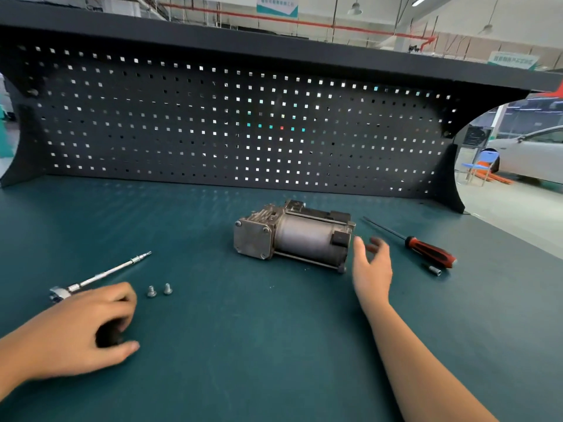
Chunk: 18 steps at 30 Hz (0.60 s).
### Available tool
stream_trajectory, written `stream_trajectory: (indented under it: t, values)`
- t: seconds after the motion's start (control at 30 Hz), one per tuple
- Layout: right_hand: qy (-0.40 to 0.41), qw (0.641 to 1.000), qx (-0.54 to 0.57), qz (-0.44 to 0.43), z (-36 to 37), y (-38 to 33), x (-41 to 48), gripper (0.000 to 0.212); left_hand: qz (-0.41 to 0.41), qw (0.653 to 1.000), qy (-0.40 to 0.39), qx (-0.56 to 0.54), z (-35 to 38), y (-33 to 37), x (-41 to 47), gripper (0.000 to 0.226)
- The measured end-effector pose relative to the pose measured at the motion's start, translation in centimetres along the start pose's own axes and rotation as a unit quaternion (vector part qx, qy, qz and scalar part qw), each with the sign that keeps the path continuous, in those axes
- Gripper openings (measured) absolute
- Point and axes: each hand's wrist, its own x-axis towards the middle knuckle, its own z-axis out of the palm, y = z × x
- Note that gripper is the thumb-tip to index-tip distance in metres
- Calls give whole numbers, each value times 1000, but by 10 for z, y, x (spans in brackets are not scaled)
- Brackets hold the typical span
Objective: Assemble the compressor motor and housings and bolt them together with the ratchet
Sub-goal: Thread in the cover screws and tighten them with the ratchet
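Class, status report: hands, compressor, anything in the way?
Left hand grips ratchet. Right hand open beside compressor, nothing between. Two bolts loose on mat.

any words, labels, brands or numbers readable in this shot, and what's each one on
Nothing can be quoted with confidence.
Hanging banner above the shelf: one line of characters, too blurred to read.
Wall sign at the upper right: a row of characters, too blurred to read.
Compressor, ratchet, screwdriver: no print or marking shows.
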Motion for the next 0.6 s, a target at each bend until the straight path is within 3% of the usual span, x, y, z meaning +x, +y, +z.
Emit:
stream_trajectory:
  t: [0.07,0.13,0.3,0.43,0.6]
  values:
    - [-63,996,12,63,-1,3,3,43,-2,1000,11,2,-1,8,4,30]
    - [-103,992,31,72,5,-1,0,44,-1,998,54,-16,-4,14,7,26]
    - [-97,992,30,81,8,-10,-7,26,9,989,113,-93,-2,32,18,30]
    - [-104,992,-2,71,6,-17,-21,26,-1,987,120,-106,5,43,25,43]
    - [-160,983,-82,24,6,-39,-61,23,-63,981,120,-141,4,52,28,22]
